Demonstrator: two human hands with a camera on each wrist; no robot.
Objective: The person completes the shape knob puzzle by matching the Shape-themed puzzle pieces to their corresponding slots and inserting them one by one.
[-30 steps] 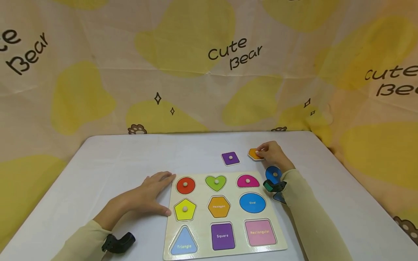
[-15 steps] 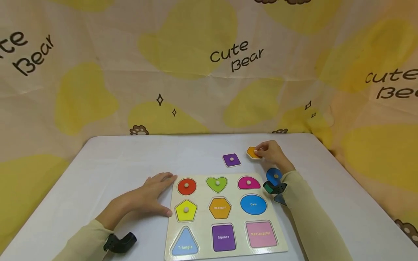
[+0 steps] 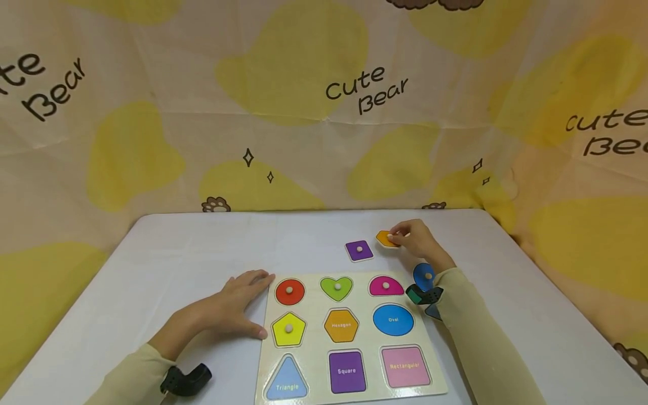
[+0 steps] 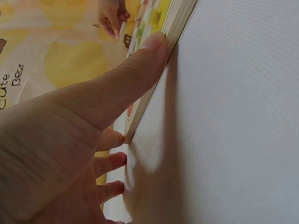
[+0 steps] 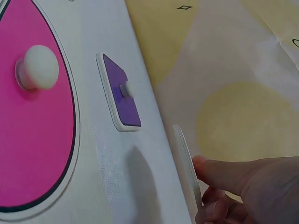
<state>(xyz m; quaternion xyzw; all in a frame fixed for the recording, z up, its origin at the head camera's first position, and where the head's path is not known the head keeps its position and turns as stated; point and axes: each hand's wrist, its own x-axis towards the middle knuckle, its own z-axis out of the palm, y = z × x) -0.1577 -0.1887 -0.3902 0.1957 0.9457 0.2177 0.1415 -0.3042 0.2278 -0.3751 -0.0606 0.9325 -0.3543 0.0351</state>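
My right hand (image 3: 419, 241) pinches the knob of an orange hexagon puzzle piece (image 3: 383, 239) beyond the board's far right corner. In the right wrist view the piece (image 5: 188, 169) is edge-on and raised off the table. My left hand (image 3: 229, 308) touches the left edge of the wooden shape puzzle board (image 3: 313, 354), fingers spread, with the thumb (image 4: 135, 70) on the near part of that edge. Red circle, green heart, pink half-circle and yellow pentagon pieces sit in their recesses. The hexagon recess (image 3: 341, 325) shows its printed word.
A purple square piece (image 3: 359, 250) lies beyond the board, left of the hexagon piece. Right of the board lie a blue knobbed piece (image 3: 423, 275) and another blue piece (image 3: 433, 311), both partly hidden by my right wrist and its strap. A patterned cloth (image 3: 283, 112) hangs behind the table.
My right hand has carried the orange hexagon piece a little leftward, nearer the purple square. The left hand keeps its place at the board's edge. The head view has shifted slightly.
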